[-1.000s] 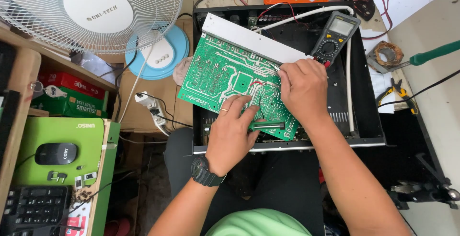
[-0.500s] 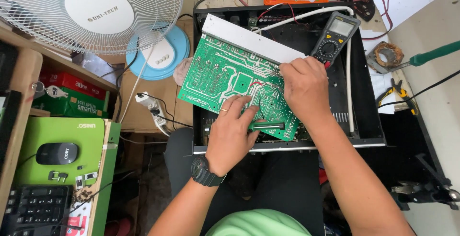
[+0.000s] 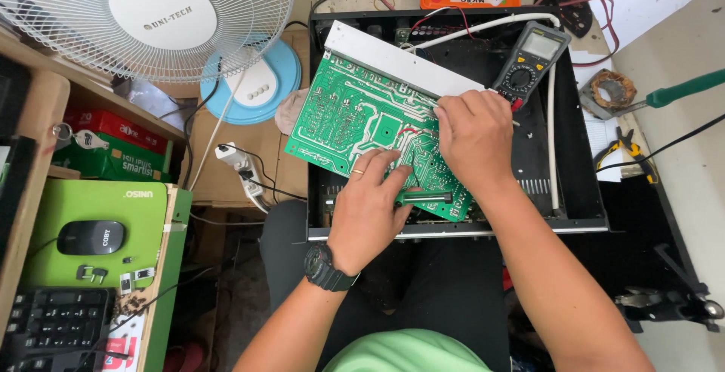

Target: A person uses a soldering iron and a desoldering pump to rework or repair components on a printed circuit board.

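A large green printed circuit board, solder side up, lies tilted across an open black metal equipment chassis, a white strip along its far edge. The person's left hand presses flat on the board's near corner, fingers spread beside a green-handled tool that it does not clearly grip. The right hand curls over the board's right edge; whether it pinches anything cannot be told. The work looks like inspection of the solder joints. A grey digital multimeter rests just right of the board; a white table fan stands well to the left. The components beneath the board are hidden.
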